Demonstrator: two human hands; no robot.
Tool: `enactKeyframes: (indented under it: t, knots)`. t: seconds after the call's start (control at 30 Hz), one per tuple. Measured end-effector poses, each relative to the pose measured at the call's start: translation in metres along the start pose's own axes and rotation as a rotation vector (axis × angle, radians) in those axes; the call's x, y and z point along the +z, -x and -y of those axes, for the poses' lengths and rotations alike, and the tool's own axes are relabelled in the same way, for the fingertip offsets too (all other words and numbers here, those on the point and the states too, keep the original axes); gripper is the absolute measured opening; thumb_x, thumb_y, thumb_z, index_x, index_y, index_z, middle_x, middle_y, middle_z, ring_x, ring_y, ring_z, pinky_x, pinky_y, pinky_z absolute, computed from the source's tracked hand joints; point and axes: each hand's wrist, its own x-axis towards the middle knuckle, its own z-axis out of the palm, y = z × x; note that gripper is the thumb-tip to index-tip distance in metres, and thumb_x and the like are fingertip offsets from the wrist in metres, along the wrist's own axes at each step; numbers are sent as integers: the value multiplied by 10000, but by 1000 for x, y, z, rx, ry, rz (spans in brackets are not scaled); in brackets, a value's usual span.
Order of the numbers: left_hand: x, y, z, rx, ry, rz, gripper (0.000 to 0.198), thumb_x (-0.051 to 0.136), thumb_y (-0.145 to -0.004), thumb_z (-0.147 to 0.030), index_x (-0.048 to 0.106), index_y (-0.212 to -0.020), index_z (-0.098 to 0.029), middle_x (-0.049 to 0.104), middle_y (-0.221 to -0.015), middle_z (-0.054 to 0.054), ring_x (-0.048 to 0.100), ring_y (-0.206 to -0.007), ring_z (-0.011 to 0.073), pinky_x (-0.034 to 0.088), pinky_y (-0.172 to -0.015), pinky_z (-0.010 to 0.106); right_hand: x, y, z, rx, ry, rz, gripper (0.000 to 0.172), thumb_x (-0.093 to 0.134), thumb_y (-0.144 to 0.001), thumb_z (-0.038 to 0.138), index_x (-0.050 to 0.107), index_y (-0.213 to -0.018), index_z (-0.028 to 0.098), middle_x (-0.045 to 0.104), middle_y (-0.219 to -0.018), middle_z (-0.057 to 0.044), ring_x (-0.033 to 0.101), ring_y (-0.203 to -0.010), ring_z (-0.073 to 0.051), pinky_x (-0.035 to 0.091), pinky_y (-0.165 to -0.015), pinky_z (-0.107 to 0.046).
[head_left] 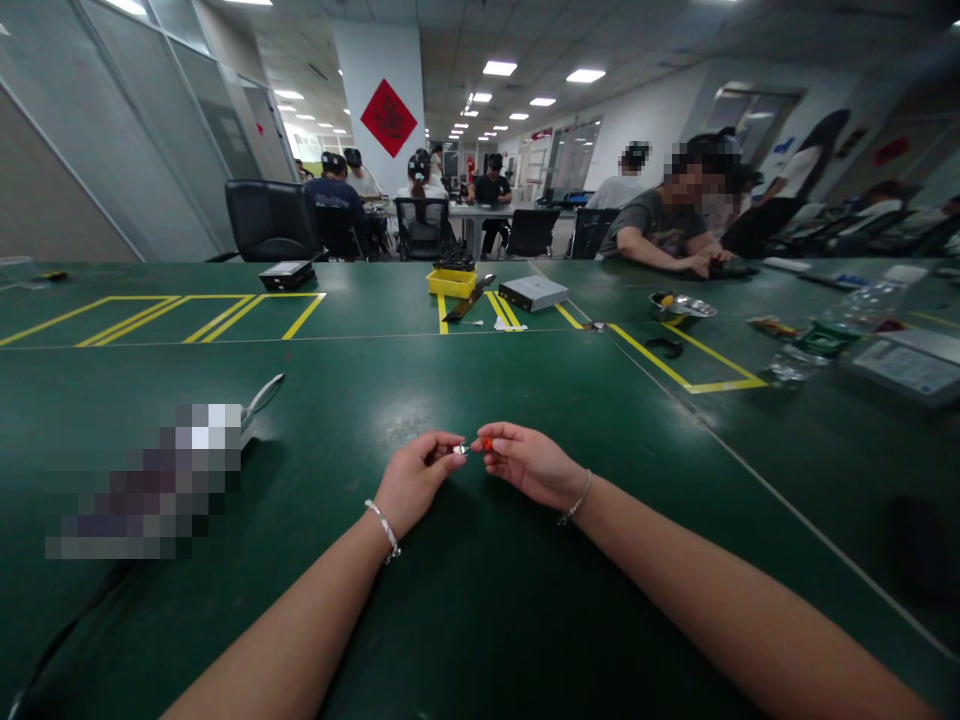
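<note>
Pinching a tiny silver piece (459, 450) in the left hand (415, 475) and an orange piece (487, 442) in the right hand (529, 462), almost touching above the table (480, 620), fingertips suit parts that look light, hard and easily dropped.

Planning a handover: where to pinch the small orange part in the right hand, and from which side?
Probably the exposed left end, from the person's left: the right hand pinches the small orange part and covers its other side. The left hand, holding a small silvery piece, is close, so room is tight.
</note>
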Motion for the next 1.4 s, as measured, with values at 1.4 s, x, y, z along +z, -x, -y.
enactKeyframes:
  t: [1.4]
  knots:
    - [12, 13, -11, 81, -564, -53, 103, 519, -744, -250, 591, -785, -189, 632, -742, 23, 570, -669, 161, 407, -608, 270, 35, 9, -34, -214, 436, -184, 675, 408, -608, 11, 402, -1255, 205, 419, -1287, -39, 379, -1183, -164, 212, -1046, -354]
